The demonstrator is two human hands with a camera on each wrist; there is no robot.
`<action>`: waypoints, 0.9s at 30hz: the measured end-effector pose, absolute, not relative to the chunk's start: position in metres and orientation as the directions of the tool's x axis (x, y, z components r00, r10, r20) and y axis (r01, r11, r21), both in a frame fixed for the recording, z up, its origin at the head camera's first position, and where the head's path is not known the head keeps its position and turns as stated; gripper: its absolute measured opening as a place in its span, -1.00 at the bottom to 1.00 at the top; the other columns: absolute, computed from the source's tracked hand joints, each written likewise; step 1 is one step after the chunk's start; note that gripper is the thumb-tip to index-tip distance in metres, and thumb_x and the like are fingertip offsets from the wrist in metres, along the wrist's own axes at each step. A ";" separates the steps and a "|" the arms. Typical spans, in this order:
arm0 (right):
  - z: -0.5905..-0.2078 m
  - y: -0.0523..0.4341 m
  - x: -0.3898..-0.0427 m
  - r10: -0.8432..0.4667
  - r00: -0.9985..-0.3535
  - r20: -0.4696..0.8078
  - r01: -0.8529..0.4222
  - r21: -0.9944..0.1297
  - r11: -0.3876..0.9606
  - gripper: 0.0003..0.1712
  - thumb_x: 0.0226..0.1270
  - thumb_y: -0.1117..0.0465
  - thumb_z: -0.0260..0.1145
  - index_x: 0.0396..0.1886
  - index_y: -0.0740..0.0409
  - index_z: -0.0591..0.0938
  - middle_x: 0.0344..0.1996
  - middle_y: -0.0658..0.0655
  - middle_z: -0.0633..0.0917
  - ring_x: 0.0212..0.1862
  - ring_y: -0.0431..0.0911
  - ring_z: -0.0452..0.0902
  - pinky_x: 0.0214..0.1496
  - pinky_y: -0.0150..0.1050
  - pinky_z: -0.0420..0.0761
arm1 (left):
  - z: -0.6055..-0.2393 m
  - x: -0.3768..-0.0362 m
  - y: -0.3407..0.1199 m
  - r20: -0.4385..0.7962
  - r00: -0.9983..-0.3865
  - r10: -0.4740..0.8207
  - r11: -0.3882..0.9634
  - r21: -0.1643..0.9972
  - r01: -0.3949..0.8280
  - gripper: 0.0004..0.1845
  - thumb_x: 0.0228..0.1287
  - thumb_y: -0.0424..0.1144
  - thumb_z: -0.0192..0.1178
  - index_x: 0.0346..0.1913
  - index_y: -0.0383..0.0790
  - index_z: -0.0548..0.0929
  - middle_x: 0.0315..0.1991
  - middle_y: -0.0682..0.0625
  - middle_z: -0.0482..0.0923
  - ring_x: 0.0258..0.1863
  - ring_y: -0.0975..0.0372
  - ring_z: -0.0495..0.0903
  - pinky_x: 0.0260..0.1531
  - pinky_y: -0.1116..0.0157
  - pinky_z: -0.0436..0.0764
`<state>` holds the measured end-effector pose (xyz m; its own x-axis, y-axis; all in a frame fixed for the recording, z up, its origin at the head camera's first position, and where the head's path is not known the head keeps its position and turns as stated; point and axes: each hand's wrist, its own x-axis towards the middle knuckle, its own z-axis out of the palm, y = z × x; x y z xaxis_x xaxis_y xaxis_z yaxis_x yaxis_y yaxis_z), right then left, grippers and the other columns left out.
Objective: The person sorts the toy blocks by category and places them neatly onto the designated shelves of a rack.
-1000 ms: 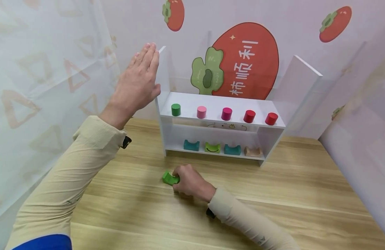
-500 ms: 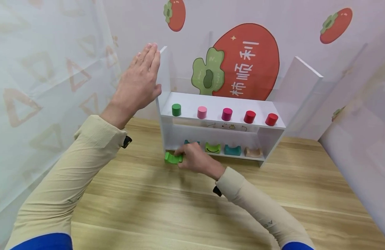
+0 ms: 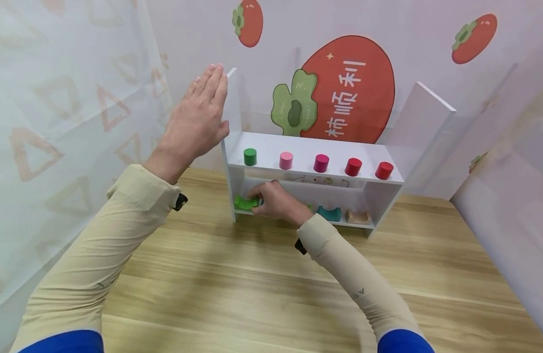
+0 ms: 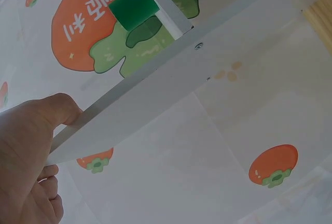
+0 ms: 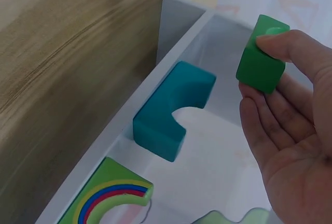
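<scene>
The right hand (image 3: 278, 202) pinches the green arched wooden block (image 3: 246, 202) over the white shelf's (image 3: 388, 177) lower left end, where it should land flat beside the teal arch block (image 5: 173, 110), while the flat, straight-fingered left hand (image 3: 196, 120) steadies the left side panel.

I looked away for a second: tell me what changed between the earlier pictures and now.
The right hand carried the green block from the table forward to the left end of the shelf unit's lower shelf, still pinching it. The left hand stayed flat against the left side panel; the cylinders stayed put.
</scene>
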<state>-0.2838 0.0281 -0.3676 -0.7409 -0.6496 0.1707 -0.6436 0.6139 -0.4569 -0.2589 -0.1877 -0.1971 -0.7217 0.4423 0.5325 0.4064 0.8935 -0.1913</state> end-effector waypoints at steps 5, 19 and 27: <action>-0.372 0.024 -0.299 -0.648 -0.747 0.146 -0.627 -0.477 0.616 -0.59 0.26 0.34 0.54 0.12 0.22 0.80 0.00 0.11 0.84 -0.02 -0.07 0.67 0.22 -0.17 0.72 | -0.196 -0.260 -0.188 0.535 -0.715 0.450 0.891 -0.207 0.405 -0.10 0.48 -0.25 0.15 0.67 -0.50 -0.07 0.74 -0.31 -0.14 0.75 -0.10 -0.12 0.73 -0.01 -0.05; -0.381 0.017 -0.312 -0.637 -0.768 0.064 -0.593 -0.448 0.669 -0.57 0.29 0.30 0.53 0.17 0.17 0.79 0.07 0.08 0.83 0.07 -0.11 0.65 0.30 -0.15 0.67 | -0.197 -0.262 -0.187 0.552 -0.698 0.456 0.885 -0.201 0.419 -0.12 0.46 -0.26 0.17 0.66 -0.50 -0.02 0.73 -0.32 -0.08 0.75 -0.10 -0.09 0.73 -0.01 -0.02; -0.387 0.015 -0.316 -0.639 -0.767 0.055 -0.596 -0.428 0.679 -0.58 0.30 0.29 0.53 0.17 0.16 0.79 0.08 0.10 0.82 0.08 -0.08 0.63 0.34 -0.12 0.65 | -0.199 -0.264 -0.188 0.558 -0.695 0.453 0.887 -0.200 0.417 -0.11 0.44 -0.27 0.20 0.65 -0.51 0.00 0.72 -0.33 -0.06 0.74 -0.11 -0.06 0.73 -0.01 0.00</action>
<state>-0.3159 0.0147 -0.3869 -0.7670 -0.6393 0.0545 -0.5963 0.6789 -0.4284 -0.2636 -0.1884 -0.1986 -0.6954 0.4529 0.5579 0.4167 0.8867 -0.2004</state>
